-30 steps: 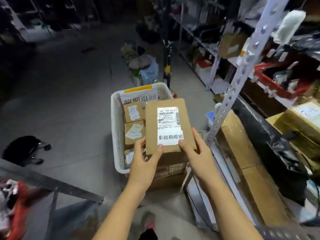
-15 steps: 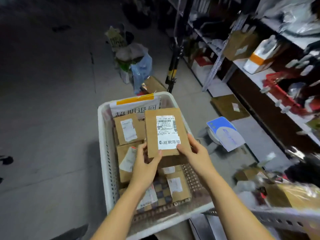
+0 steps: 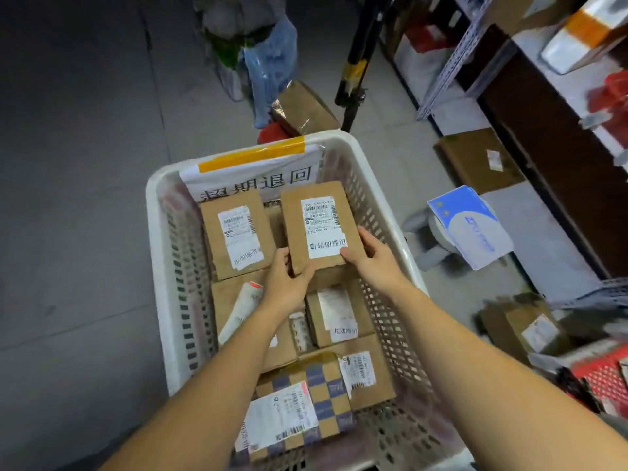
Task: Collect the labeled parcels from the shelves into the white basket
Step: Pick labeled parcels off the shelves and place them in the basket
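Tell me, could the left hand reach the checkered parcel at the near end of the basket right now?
Probably not yet: the left hand and right hand both grip a brown parcel. Otherwise the way looks free: the checkered parcel lies uncovered on top in the white basket.

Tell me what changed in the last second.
The parcel moved from beside the shelves down into the far right part of the basket, next to another box. Nothing was let go: left hand and right hand still grip its near end. The boxes already in the basket stayed put.
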